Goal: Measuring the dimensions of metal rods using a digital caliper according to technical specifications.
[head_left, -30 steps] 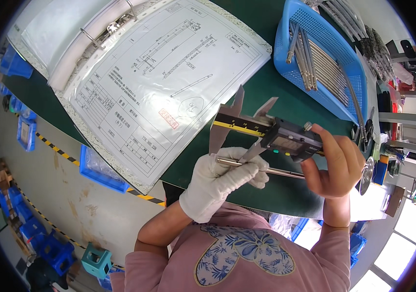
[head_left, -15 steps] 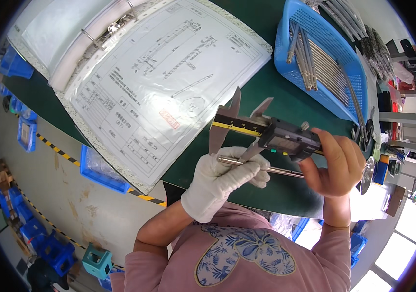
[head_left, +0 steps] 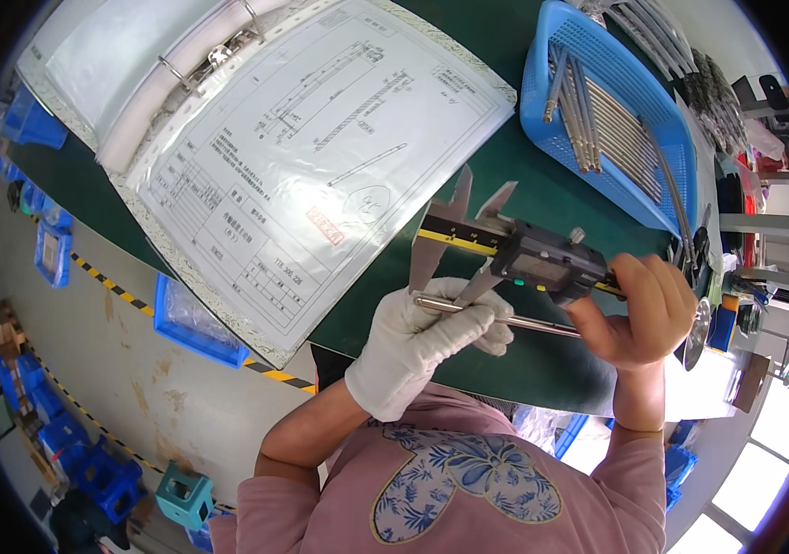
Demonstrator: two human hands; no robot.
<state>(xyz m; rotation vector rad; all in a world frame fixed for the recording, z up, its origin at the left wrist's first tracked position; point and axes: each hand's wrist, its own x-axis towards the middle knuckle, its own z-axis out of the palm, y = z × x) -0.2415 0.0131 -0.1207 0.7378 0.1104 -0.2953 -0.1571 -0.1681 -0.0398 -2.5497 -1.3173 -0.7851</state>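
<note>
My left hand (head_left: 413,342), in a white glove, is closed around a thin shiny metal rod (head_left: 537,324) near its left end. The rod runs to the right, under my right hand. My bare right hand (head_left: 642,309) grips a digital caliper (head_left: 542,263) by the right end of its body, thumb below and fingers curled over. The caliper's lower jaws reach down beside the rod's left end, one on each side of the tip; whether they touch the metal I cannot tell. The jaws stand apart.
An open ring binder with a technical drawing sheet (head_left: 320,175) lies on the green table (head_left: 477,28) at the left. Several metal rods (head_left: 620,129) rest in a blue perforated basket (head_left: 537,92) at the back right. Bagged rods (head_left: 653,42) lie beyond it. A blue bin (head_left: 193,323) stands below the table's left edge.
The caliper's left jaw has moved slightly right, narrowing the gap between the jaws. My right hand has shifted a little right. The left hand and rod are nearly still.
</note>
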